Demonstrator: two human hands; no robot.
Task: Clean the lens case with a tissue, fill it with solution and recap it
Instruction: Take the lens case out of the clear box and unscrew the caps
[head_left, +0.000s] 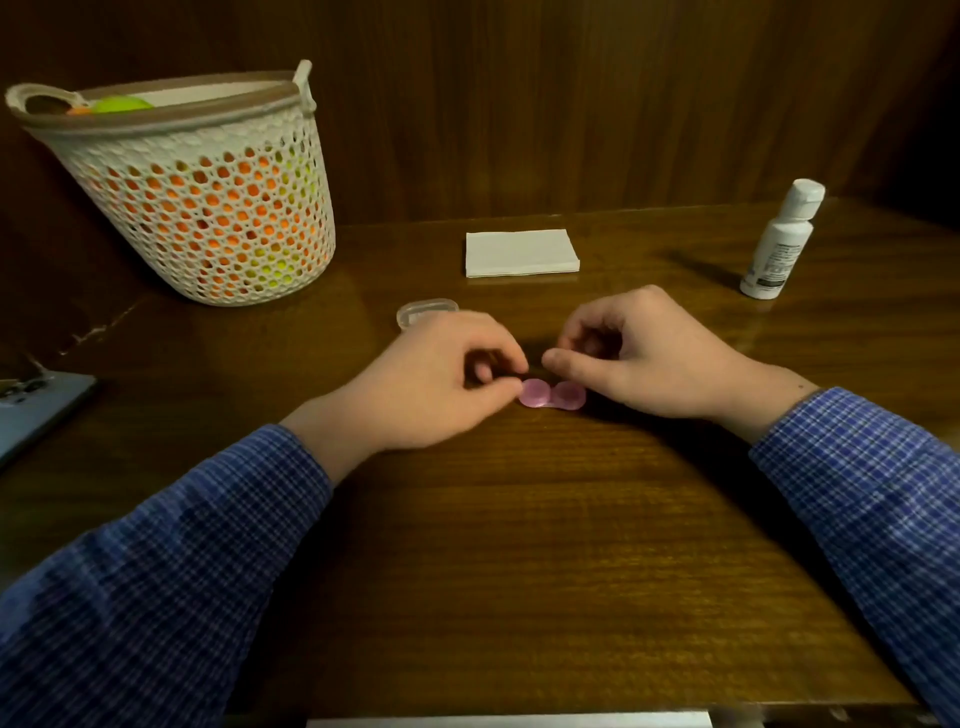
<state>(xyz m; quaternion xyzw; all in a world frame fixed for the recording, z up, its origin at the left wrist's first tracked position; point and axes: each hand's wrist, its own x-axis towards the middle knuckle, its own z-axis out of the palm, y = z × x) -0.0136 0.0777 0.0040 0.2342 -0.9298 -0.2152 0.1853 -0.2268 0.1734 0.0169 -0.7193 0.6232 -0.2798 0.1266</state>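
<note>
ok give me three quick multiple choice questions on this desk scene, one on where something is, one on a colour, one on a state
1. Where does the solution bottle stand?
A. far right of the desk
B. inside the basket
C. on the tissue

2. What colour is the lens case?
A. green
B. pink
C. black

3. What state is the tissue in?
A. crumpled in the left hand
B. stuffed in the case
C. folded flat, untouched

Answers:
1. A, since the bottle is upright at the desk's right edge, away from the basket.
2. B, since the two round wells between the left hand and right hand show pink.
3. C, since the tissue lies as a neat white rectangle behind both hands.
</note>
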